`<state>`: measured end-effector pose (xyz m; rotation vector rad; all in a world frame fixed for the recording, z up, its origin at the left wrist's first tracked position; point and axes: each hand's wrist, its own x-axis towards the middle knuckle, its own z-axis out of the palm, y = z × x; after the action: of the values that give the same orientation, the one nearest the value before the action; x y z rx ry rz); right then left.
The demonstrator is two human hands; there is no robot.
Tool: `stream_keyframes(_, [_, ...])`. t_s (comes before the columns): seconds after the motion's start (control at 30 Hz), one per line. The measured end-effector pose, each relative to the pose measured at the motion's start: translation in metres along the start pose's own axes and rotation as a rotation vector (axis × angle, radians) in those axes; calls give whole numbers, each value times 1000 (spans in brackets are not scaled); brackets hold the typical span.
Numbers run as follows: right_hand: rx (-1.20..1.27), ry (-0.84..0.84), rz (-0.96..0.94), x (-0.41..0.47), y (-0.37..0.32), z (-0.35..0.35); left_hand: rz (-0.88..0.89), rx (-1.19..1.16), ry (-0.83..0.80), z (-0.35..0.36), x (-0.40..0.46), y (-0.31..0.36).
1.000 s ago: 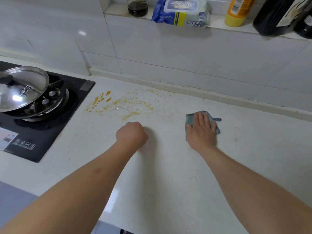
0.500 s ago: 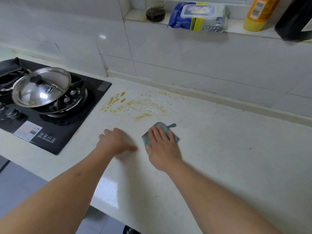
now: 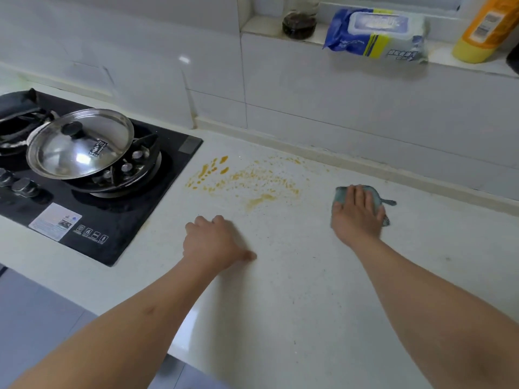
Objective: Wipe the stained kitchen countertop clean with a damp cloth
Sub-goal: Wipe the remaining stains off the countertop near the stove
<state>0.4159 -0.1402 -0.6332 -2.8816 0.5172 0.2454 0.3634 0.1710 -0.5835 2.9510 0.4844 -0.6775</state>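
Your right hand (image 3: 356, 211) presses flat, fingers straight, on the small blue-grey damp cloth (image 3: 377, 199), which lies on the white speckled stone countertop (image 3: 295, 276) to the right of the orange-yellow splattered stain (image 3: 247, 181) and apart from it; the stain itself looks untouched. Your left hand (image 3: 213, 242) rests on the counter below the stain, fingers loosely curled and holding nothing, thumb out to the side. A careless sweep leftward could smear the wet spots toward the black glass gas hob (image 3: 118, 220) or push them under its edge, and the small cloth may only spread the sauce rather than lift it. Most of the cloth is hidden under your palm, so how it is folded cannot be told. The round steel pan lid (image 3: 81, 144) conceals whatever sits beneath it, and the yellow plastic bottle (image 3: 483, 32) on the ledge is cut off by the frame
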Motion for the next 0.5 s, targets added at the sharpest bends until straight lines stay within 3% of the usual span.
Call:
stream_keyframes(0.17, [26,-25,0,-11,-73,13,125,22,20,-4,9,-20])
stream_keyframes(0.33, [28,-26,-41,-36,-134,29,181,-259,-39,-36,40,-74])
stream_keyframes(0.5, [23,-16,-101,-64,-188,44,214,-48,-13,-46,60,-123])
